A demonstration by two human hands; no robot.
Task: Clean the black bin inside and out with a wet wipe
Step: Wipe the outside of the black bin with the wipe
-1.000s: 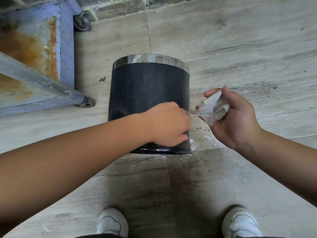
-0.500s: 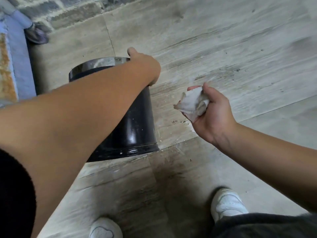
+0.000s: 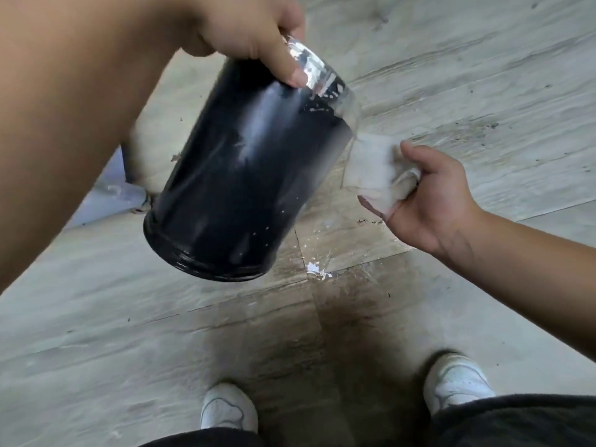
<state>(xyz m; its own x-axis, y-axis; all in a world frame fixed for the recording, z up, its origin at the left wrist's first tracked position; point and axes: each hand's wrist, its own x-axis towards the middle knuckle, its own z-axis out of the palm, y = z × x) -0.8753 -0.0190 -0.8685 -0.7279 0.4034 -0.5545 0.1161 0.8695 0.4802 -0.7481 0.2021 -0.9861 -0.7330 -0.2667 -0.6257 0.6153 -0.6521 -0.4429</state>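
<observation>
The black bin (image 3: 238, 175), a glossy cylinder with a shiny metal rim, hangs tilted in the air above the floor, its base toward me and its mouth pointing away to the right. My left hand (image 3: 254, 30) grips it at the rim, thumb lying over the metal band. My right hand (image 3: 429, 201) holds a crumpled white wet wipe (image 3: 371, 169) just right of the rim, and the wipe's edge touches or nearly touches the rim. The inside of the bin is hidden.
Grey wood-look floor tiles lie below, with a wet patch and a white speck (image 3: 317, 269) under the bin. A grey-blue metal frame leg (image 3: 119, 191) shows behind the bin at left. My two white shoes (image 3: 229, 408) (image 3: 458, 382) stand at the bottom.
My left hand went from the bin's side to its rim, then lifted and tilted the bin off the floor. My right hand brought the wipe closer to the rim.
</observation>
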